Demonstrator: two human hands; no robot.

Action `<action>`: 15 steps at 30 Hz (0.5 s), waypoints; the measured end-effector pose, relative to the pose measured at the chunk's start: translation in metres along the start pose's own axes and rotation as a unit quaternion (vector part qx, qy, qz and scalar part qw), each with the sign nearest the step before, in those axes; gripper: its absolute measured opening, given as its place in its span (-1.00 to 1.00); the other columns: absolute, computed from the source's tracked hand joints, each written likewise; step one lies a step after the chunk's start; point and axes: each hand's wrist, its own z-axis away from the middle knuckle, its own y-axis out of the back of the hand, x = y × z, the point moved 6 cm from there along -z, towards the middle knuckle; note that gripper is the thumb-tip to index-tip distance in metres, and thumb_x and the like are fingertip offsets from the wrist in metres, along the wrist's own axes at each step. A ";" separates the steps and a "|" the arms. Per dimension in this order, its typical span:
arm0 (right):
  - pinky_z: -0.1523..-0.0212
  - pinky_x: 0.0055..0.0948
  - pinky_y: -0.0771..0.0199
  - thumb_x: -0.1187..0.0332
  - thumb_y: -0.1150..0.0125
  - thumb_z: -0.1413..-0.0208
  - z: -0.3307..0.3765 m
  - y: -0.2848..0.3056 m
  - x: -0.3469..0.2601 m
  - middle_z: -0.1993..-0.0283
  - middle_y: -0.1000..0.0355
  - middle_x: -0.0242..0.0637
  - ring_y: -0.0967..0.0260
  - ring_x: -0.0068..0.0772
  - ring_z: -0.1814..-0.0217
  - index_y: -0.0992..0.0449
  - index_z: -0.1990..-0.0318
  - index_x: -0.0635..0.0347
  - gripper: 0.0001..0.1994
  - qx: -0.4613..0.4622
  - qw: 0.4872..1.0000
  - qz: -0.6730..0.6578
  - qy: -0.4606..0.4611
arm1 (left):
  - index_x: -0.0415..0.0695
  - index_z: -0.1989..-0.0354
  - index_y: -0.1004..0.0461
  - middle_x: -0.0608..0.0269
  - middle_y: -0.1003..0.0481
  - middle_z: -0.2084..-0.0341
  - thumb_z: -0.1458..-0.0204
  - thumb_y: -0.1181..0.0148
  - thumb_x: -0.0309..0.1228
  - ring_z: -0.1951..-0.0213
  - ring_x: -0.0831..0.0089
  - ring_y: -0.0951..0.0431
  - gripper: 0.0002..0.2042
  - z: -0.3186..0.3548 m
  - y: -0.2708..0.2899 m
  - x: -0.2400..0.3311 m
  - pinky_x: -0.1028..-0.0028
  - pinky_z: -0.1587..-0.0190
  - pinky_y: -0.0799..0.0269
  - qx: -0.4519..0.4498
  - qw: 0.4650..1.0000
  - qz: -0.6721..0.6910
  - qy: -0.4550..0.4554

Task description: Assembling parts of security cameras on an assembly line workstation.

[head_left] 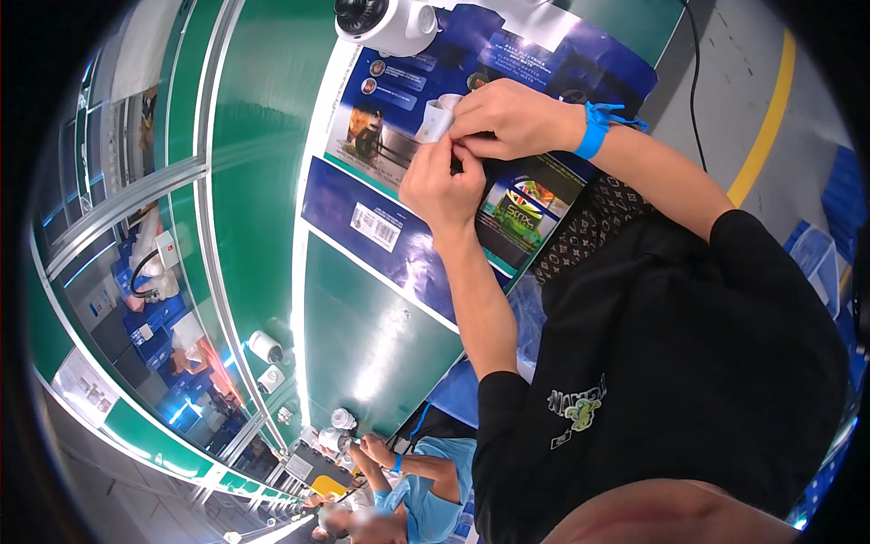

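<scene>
Both my hands meet over a flattened dark blue printed cardboard sheet (412,263) on the green table. A small, thin, pale white piece (436,121), like a little packet or slip, sticks out past my fingertips. My right hand (515,120), with a blue band at its wrist, pinches it from the right. My left hand (444,188) is closed just below, thumb and forefinger together at the lower end of the same piece. What exactly the piece is cannot be made out. Beyond my hands, a white dome camera (399,25) with a black lens part stands at the cardboard's far edge.
A metal-framed rail (204,163) runs along the table's left side. Farther down the green bench, a person in a light blue shirt (444,476) handles a white camera (335,439). More white cameras (265,346) stand at the left. A black cable (694,91) hangs at right.
</scene>
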 end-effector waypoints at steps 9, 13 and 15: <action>0.40 -0.39 -0.44 0.42 -0.25 0.04 0.001 0.004 -0.008 0.37 -0.49 -0.23 -0.44 -0.21 0.45 -0.52 0.24 0.22 -0.81 0.075 0.996 0.039 0.040 | -0.11 0.54 -0.55 0.27 -0.43 0.68 0.29 -0.15 -0.61 0.69 0.35 -0.41 -0.87 -0.004 0.016 -0.009 0.43 0.64 -0.28 0.107 0.993 -0.043 0.017; 0.41 -0.66 -0.32 0.35 -0.24 -0.09 -0.003 0.007 0.000 0.36 -0.46 -0.39 -0.30 -0.67 0.48 -0.51 0.15 0.19 -0.80 0.004 0.973 -0.204 -0.112 | -0.15 0.44 -0.60 0.23 -0.49 0.64 0.29 -0.20 -0.67 0.68 0.39 -0.42 -0.80 0.000 0.024 -0.017 0.47 0.63 -0.30 0.138 0.990 -0.003 0.033; 0.40 -0.70 -0.26 0.30 -0.19 -0.17 -0.001 -0.001 0.012 0.30 -0.44 -0.44 -0.23 -0.70 0.44 -0.51 0.16 0.18 -0.82 0.034 0.879 -0.449 -0.154 | -0.20 0.37 -0.61 0.18 -0.55 0.56 0.28 -0.24 -0.71 0.64 0.39 -0.46 -0.76 0.005 0.021 -0.010 0.51 0.59 -0.35 0.145 0.988 0.055 0.019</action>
